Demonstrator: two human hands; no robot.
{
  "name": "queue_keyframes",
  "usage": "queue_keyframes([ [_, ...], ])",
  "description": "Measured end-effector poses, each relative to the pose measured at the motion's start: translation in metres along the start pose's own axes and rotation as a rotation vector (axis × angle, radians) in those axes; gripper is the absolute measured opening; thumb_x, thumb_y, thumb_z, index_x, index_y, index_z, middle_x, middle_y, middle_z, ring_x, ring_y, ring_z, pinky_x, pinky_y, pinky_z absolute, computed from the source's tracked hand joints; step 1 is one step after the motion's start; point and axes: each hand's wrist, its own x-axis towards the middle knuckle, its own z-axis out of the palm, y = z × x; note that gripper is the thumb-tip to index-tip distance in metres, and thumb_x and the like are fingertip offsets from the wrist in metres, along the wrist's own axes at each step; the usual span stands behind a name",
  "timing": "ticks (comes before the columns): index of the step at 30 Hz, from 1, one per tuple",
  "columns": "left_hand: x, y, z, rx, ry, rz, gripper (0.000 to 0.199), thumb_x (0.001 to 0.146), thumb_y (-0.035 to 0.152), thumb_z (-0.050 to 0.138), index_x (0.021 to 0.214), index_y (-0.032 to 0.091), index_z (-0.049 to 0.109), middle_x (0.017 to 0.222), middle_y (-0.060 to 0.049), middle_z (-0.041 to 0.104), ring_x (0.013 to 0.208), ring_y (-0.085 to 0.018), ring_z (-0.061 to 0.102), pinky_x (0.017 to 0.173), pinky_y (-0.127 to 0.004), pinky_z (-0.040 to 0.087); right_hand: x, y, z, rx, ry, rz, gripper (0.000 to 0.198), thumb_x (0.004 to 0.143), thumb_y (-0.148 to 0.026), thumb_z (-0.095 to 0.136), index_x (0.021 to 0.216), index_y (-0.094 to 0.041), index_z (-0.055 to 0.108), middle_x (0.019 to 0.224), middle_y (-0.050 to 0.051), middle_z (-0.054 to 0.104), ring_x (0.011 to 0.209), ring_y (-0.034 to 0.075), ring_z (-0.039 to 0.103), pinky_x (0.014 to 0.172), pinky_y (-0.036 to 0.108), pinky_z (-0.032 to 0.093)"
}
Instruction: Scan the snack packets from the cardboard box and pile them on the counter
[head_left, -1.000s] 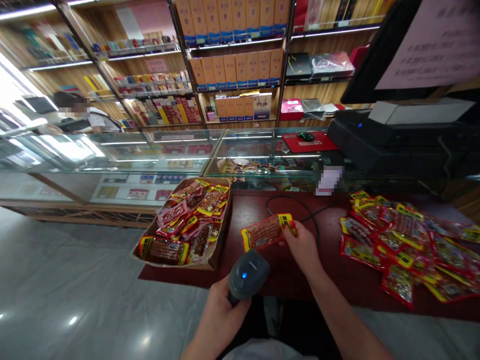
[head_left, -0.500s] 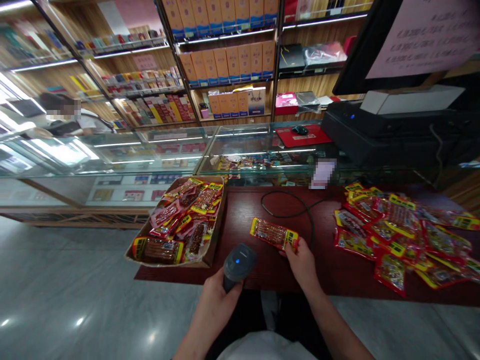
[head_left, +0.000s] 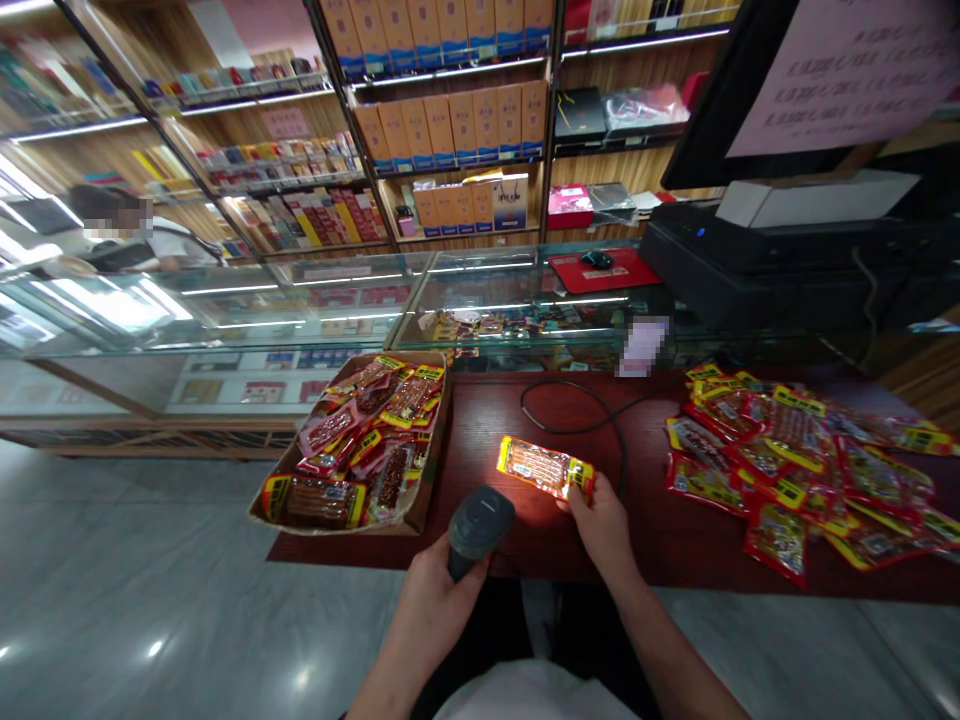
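Pinching a snack packet by its right end, the right hand is keeping its thumb on top, with the fingers mostly hiding underneath. Left hand is wrapping round the handle of a dark scanner. Key relation: packet is sitting forward and right of the scanner head, apart from it, and the nose is pointing at the packet's near long edge. Packet's long axis is running crosswise, left end farther out, right end sloping back toward the body. Right hand is the nearer one, being the one touching it. Light is flaring on the packet's upper face, and a red glow is spilling onto the tabletop just beside it. Can't tell if the packet is resting on the wood or hanging just above. Containers: cardboard tray is standing left of the scanner, holding a jumble of similar packets, one lying crosswise at the near end. Loose pile is spreading on the tabletop, well right of the right hand. Black cable is looping just beyond the packet. Glass display case behind is holding small packaged goods.
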Motion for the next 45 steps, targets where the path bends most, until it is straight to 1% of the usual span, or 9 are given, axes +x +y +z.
queue_keyframes([
  [4,0.0,-0.002,0.001,0.008,-0.01,-0.024,0.021,0.086,0.024,0.059,0.093,0.012,0.075,0.082,-0.006,0.079,0.08,-0.026,0.073,0.07,-0.027,0.05,0.0,0.0,0.001,0.035,-0.015,0.001,0.031,0.085,-0.05,0.061,0.101,-0.024,0.06,0.089,0.005,0.077,0.076,0.027,0.077,0.068,0.036,0.06],
  [9,0.001,-0.002,0.004,0.02,-0.017,-0.013,0.021,0.087,0.023,0.059,0.094,0.012,0.075,0.084,-0.006,0.079,0.082,-0.025,0.073,0.072,-0.028,0.05,0.001,0.003,0.002,0.044,-0.027,0.01,0.031,0.086,-0.05,0.059,0.102,-0.024,0.059,0.091,0.006,0.076,0.077,0.026,0.077,0.07,0.035,0.06],
  [13,0.004,-0.002,0.006,0.022,-0.055,-0.018,0.021,0.086,0.023,0.059,0.095,0.012,0.075,0.085,-0.006,0.079,0.083,-0.026,0.073,0.072,-0.028,0.05,0.001,0.005,0.002,0.023,-0.019,0.015,0.033,0.084,-0.051,0.059,0.102,-0.023,0.059,0.092,0.005,0.076,0.075,0.025,0.077,0.068,0.034,0.06],
  [17,0.008,-0.002,0.003,0.057,-0.003,-0.036,0.022,0.086,0.027,0.059,0.091,0.012,0.074,0.082,-0.006,0.078,0.082,-0.026,0.072,0.071,-0.028,0.049,0.002,0.006,0.003,0.044,-0.024,0.016,0.036,0.085,-0.055,0.059,0.101,-0.023,0.059,0.088,0.006,0.076,0.077,0.027,0.077,0.065,0.034,0.059],
  [22,0.008,-0.002,0.001,0.059,-0.015,-0.019,0.021,0.087,0.029,0.059,0.089,0.014,0.074,0.081,-0.005,0.077,0.078,-0.025,0.071,0.069,-0.028,0.048,0.001,0.004,0.003,0.048,-0.031,0.019,0.038,0.085,-0.057,0.059,0.102,-0.023,0.06,0.086,0.005,0.077,0.075,0.027,0.077,0.065,0.034,0.059],
  [28,0.019,-0.009,0.015,0.001,-0.006,-0.016,0.021,0.086,0.031,0.061,0.086,0.013,0.072,0.075,-0.004,0.075,0.07,-0.022,0.068,0.064,-0.027,0.046,0.0,0.002,0.003,0.065,-0.022,-0.01,0.038,0.084,-0.056,0.062,0.1,-0.022,0.061,0.084,0.005,0.076,0.075,0.026,0.077,0.063,0.033,0.06],
  [34,0.036,-0.012,0.026,-0.005,-0.004,0.012,0.023,0.085,0.03,0.062,0.094,0.012,0.074,0.08,-0.006,0.078,0.077,-0.025,0.072,0.07,-0.028,0.048,-0.001,0.002,0.004,0.077,0.003,-0.015,0.038,0.082,-0.059,0.064,0.096,-0.023,0.062,0.079,0.004,0.075,0.073,0.027,0.077,0.059,0.033,0.06],
  [41,0.028,-0.007,0.015,0.002,-0.013,0.024,0.026,0.086,0.033,0.063,0.098,0.014,0.075,0.088,-0.007,0.079,0.083,-0.026,0.073,0.075,-0.029,0.05,0.0,0.005,0.005,0.065,0.012,-0.023,0.04,0.083,-0.06,0.063,0.096,-0.023,0.062,0.082,0.004,0.075,0.075,0.025,0.077,0.062,0.034,0.062],
  [45,0.031,-0.005,0.014,0.005,0.009,0.002,0.023,0.085,0.033,0.064,0.094,0.014,0.074,0.082,-0.006,0.078,0.077,-0.025,0.071,0.073,-0.03,0.049,0.0,0.006,0.007,0.148,0.0,-0.004,0.038,0.081,-0.057,0.068,0.098,-0.023,0.062,0.086,0.004,0.076,0.077,0.025,0.077,0.065,0.036,0.064],
])
